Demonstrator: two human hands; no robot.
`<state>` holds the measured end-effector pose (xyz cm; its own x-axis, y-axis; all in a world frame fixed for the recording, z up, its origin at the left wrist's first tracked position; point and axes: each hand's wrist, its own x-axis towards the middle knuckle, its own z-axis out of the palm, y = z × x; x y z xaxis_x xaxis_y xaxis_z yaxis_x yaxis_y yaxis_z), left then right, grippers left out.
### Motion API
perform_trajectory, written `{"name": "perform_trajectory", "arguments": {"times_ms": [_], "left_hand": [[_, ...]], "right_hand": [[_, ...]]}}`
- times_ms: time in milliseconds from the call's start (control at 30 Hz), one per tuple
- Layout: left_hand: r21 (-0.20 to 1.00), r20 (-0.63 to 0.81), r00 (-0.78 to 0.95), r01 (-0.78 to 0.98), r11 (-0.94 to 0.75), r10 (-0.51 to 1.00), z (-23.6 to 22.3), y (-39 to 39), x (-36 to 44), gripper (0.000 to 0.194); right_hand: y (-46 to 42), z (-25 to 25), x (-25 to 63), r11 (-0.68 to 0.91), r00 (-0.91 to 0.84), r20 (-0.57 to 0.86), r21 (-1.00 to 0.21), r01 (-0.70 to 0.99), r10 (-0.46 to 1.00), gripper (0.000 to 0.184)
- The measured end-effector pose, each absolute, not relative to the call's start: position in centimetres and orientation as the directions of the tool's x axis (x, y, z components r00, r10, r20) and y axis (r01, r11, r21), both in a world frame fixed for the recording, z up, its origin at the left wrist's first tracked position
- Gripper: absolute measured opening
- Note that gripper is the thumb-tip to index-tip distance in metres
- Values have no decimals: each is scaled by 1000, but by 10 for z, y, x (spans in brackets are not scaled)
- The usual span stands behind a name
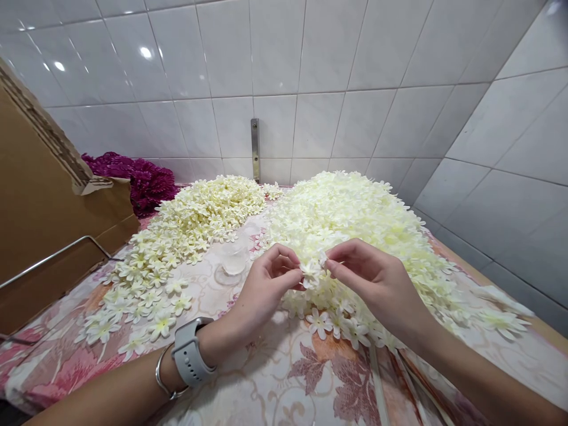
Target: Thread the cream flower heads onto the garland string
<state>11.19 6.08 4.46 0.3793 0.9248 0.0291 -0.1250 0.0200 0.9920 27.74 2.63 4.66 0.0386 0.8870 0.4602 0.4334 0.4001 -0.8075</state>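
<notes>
My left hand (277,273), with a grey watch and a bangle on its wrist, pinches a white artificial flower (312,273) between thumb and fingers. From the other side my right hand (366,269) has its thumb and forefinger pressed together at the white petals; whether it grips the same flower or another is hard to tell. Both hands hover over the near edge of a big heap of pale artificial flowers (346,207). Left of it lies a second, creamier flower heap (208,207), with loose blossoms spread toward the front.
A small clear cup (234,260) stands between the heaps on the floral tablecloth (275,378). Purple flowers (153,180) lie behind a cardboard box (53,236) with a metal rod (57,258) at left. A tiled wall (275,59) with a metal bracket (255,148) closes the back.
</notes>
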Motion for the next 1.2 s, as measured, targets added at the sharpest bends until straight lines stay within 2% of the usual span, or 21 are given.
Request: {"name": "perform_trajectory", "arguments": {"times_ms": [67, 133, 300, 467, 667, 833, 1033, 1133, 1200], "left_hand": [[993, 66, 411, -114, -20, 909, 45, 60, 112, 8], [995, 79, 448, -83, -47, 890, 45, 59, 112, 15], [997, 81, 473, -33, -75, 877, 39, 57, 112, 25], [997, 82, 472, -28, -78, 878, 39, 58, 112, 28], [996, -62, 418, -33, 83, 907, 50, 59, 114, 24], [995, -85, 387, -13, 97, 918, 47, 61, 113, 22], [996, -12, 438, -72, 48, 899, 46, 58, 112, 13], [999, 25, 467, -35, -10, 884, 45, 58, 112, 19], [999, 44, 477, -17, -41, 878, 43, 59, 111, 15]], "right_hand": [[26, 47, 278, 405, 64, 481, -796, 450, 874, 9], [25, 46, 277, 434, 58, 522, -762, 480, 851, 8], [24, 44, 275, 513, -44, 582, -676, 529, 812, 11], [26, 41, 275, 453, 13, 553, -695, 558, 833, 15], [27, 41, 279, 368, 150, 511, -765, 528, 847, 14], [25, 44, 280, 335, 181, 472, -802, 494, 863, 13], [24, 46, 279, 364, 134, 477, -798, 480, 869, 9], [24, 44, 276, 390, 56, 482, -767, 510, 875, 9], [24, 43, 275, 398, 2, 471, -749, 529, 882, 10]]}}
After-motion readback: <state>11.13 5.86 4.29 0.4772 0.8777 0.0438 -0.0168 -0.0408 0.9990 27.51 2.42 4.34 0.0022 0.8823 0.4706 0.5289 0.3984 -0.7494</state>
